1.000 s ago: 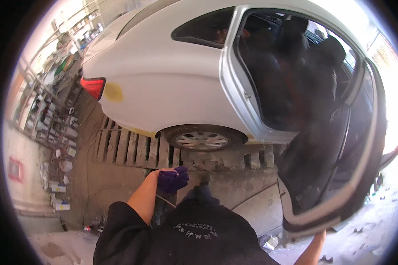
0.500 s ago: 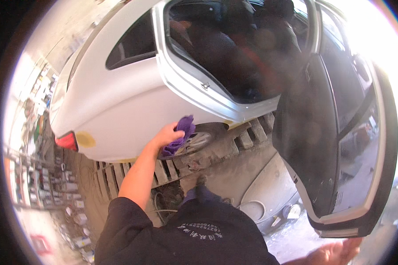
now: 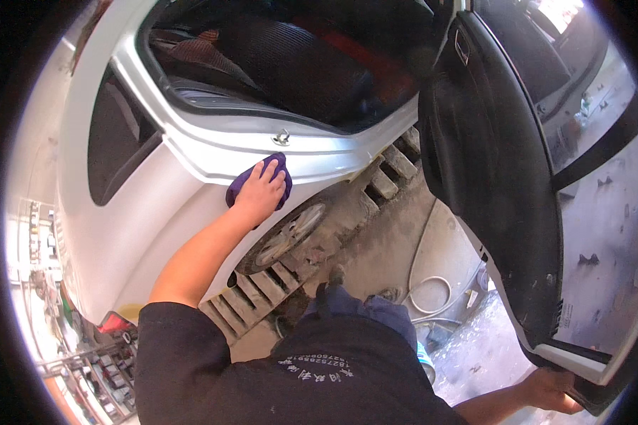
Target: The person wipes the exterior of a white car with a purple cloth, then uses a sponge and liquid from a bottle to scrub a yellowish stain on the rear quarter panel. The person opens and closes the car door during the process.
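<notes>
Spread over a purple cloth (image 3: 285, 185), my left hand (image 3: 260, 191) presses it flat against the white car body (image 3: 149, 205), just below the rear door opening. The rear wheel (image 3: 287, 234) lies just below that hand. At the lower right, my right hand (image 3: 551, 389) grips the outer edge of the open car door (image 3: 496, 177), fingers partly hidden behind it. The door's black inner trim and window face me. A metal latch striker (image 3: 282, 137) sits on the sill above the cloth.
Dark seats (image 3: 290, 64) show inside the car. Slatted concrete blocks (image 3: 252, 297) line the floor under the wheel. A pale hose (image 3: 430, 294) lies coiled near my feet. Shelves with many small items (image 3: 106, 379) stand at the lower left.
My left hand has moved the cloth up from beside the wheel onto the panel by the door opening. My right hand, earlier open-fingered at the door's edge, now grips it. The view has shifted closer.
</notes>
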### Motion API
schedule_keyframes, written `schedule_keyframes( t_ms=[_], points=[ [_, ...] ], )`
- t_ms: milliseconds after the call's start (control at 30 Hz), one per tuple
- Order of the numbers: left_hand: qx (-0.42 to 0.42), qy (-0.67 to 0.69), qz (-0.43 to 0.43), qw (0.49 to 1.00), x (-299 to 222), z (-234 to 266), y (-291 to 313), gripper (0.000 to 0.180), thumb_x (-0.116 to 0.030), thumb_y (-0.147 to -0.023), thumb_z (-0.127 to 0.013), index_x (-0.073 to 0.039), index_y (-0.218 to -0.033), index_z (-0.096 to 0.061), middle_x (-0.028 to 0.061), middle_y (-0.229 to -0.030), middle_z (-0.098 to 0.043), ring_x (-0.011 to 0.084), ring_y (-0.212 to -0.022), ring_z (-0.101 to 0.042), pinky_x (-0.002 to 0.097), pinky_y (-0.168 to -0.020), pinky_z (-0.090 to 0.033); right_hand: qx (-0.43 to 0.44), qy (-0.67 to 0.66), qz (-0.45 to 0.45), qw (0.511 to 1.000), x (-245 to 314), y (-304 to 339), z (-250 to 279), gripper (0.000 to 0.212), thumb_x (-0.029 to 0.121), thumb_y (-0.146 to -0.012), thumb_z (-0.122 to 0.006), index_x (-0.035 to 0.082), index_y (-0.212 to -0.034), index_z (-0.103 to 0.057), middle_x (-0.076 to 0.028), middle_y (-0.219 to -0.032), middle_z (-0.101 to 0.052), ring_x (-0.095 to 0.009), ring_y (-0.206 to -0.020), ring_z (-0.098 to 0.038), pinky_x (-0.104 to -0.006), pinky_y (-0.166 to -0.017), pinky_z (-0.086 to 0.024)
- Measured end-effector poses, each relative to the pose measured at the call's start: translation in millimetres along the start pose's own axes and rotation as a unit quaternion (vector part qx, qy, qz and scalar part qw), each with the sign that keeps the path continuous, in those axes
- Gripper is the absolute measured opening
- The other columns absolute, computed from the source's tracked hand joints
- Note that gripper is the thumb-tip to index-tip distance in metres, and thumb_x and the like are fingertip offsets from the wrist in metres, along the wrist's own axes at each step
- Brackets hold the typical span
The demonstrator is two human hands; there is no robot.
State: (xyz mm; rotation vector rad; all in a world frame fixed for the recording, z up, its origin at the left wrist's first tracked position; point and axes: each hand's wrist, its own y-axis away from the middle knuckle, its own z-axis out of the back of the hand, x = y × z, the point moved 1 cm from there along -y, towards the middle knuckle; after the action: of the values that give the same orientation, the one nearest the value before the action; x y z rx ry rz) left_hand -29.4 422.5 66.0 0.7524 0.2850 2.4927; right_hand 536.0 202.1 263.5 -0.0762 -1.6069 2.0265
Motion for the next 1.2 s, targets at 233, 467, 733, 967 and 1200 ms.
schedule_keyframes(
  t_ms=[233, 467, 733, 967, 1200],
  points=[
    [0.026, -0.014, -0.037, 0.999, -24, -29, -55, 0.051, -0.024, -0.096, -0.049, -0.005, -0.143, -0.054, 0.0116, -0.156, -0.043, 0.0395, -0.149, -0.028, 0.0589, -0.12, -0.022, 0.062, -0.18, 0.112, 0.975, -29, -40, -21, 0.049, 0.03, -0.098, -0.066, -0.008, -0.126, -0.053, -0.02, -0.106, -0.073, -0.026, -0.082, -0.077, -0.0496, -0.072, -0.064],
    [0.06, 0.034, -0.041, 0.997, -74, -69, -163, 0.048, -0.025, -0.096, -0.049, -0.005, -0.139, -0.059, 0.0126, -0.154, -0.045, 0.0398, -0.147, -0.032, 0.0578, -0.118, -0.025, 0.15, -0.089, 0.035, 0.984, -78, -11, -55, 0.05, 0.032, -0.099, -0.064, -0.007, -0.127, -0.053, -0.02, -0.108, -0.072, -0.027, -0.085, -0.075, -0.0497, -0.075, -0.063],
    [0.164, 0.037, -0.035, 0.985, -128, -114, -293, 0.051, -0.024, -0.098, -0.046, -0.009, -0.147, -0.052, 0.0112, -0.161, -0.035, 0.0388, -0.151, -0.025, 0.0556, -0.121, -0.021, 0.303, 0.026, -0.07, 0.95, -134, 82, -116, 0.05, 0.034, -0.099, -0.062, -0.006, -0.128, -0.053, -0.02, -0.109, -0.071, -0.028, -0.089, -0.074, -0.0497, -0.079, -0.061],
    [0.196, 0.043, -0.025, 0.979, -167, -166, -387, 0.054, -0.024, -0.099, -0.046, -0.007, -0.15, -0.047, 0.0116, -0.163, -0.031, 0.041, -0.152, -0.021, 0.0577, -0.12, -0.02, 0.4, 0.078, -0.114, 0.906, -151, 139, -174, 0.051, 0.036, -0.1, -0.06, -0.006, -0.128, -0.053, -0.02, -0.111, -0.071, -0.029, -0.092, -0.072, -0.0498, -0.082, -0.06],
    [0.226, 0.036, -0.016, 0.973, -202, -206, -477, 0.058, -0.023, -0.098, -0.047, -0.004, -0.152, -0.042, 0.0131, -0.164, -0.03, 0.0423, -0.152, -0.02, 0.0594, -0.12, -0.021, 0.465, 0.119, -0.137, 0.867, -147, 171, -225, 0.052, 0.038, -0.101, -0.058, -0.005, -0.129, -0.053, -0.02, -0.112, -0.07, -0.03, -0.096, -0.071, -0.0498, -0.085, -0.058]
  ],
)
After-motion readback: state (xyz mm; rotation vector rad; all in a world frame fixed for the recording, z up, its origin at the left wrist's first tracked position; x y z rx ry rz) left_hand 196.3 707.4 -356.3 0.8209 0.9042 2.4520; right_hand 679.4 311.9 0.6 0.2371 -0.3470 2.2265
